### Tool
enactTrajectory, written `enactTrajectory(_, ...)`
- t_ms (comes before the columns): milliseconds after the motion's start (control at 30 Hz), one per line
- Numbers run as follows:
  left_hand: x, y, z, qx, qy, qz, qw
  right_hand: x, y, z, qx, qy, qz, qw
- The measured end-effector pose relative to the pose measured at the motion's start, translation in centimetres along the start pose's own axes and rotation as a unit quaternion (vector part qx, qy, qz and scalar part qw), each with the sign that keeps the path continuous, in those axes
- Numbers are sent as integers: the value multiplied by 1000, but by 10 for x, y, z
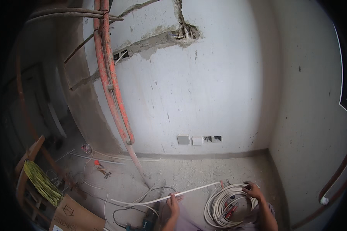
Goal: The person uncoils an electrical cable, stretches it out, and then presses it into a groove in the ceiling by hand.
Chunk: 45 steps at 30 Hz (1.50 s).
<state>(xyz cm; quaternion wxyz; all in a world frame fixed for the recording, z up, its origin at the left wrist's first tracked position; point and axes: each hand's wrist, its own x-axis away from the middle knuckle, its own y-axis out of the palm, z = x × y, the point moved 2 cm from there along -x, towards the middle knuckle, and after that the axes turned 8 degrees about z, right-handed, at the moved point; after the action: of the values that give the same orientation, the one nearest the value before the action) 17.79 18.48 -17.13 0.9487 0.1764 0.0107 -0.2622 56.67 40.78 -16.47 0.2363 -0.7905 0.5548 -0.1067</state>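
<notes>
My left hand (174, 201) is closed around a length of white cable or thin tubing (196, 189), held off the floor at the lower middle. One end of this length runs left past my hand, and the other leads right toward a large loose coil of the same white line (215, 200). At the coil's upper right edge my right hand (252, 191) has its fingers closed on the strands. Inside the ring lies a red-handled tool (230, 212), perhaps pliers; its far part is unclear.
Scaffold poles in worn orange (112, 84) stand left of centre. A teal power tool (148, 223) lies by my left forearm. A cardboard box (79, 216), a yellow-green bundle (42, 183) and a red-ended tool (102, 169) are at left. Wall boxes (207, 139) sit low ahead.
</notes>
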Motion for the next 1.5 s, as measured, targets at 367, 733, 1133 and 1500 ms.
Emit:
enactTrajectory(367,-42,-30,-95,160,-264,83,948,46,148,95,143,-54,-398,904)
enactTrajectory(733,-50,-46,-177,155,-291,60,942,82,145,13,203,-49,-371,905)
enactTrajectory(1133,-22,0,-119,-27,-83,-52,995,73,129,7,228,-52,-323,917)
enactTrajectory(1500,-29,-1,-139,-15,-151,-48,987,81,121,-26,164,-73,-344,922)
